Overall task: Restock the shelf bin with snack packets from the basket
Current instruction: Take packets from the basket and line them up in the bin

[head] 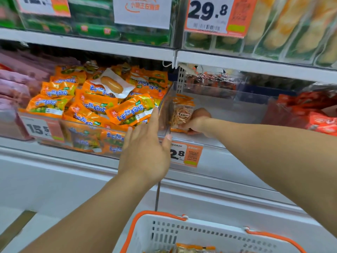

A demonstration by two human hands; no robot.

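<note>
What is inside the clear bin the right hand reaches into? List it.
The clear bin holds a short row of snack packets at its left end, gripped by the right hand. The hand hides the floor beneath it.

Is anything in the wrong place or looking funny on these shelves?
Yes. One white packet with a plain sausage lies on top of the pile of orange snack packets in the left bin. It matches none of the packs around it, so it looks misplaced. The right hand holds snack packets in the nearly bare clear bin.

Shop; shelf bins of snack packets (91, 99); price tags (209, 14); shopping basket (200, 232)
</note>
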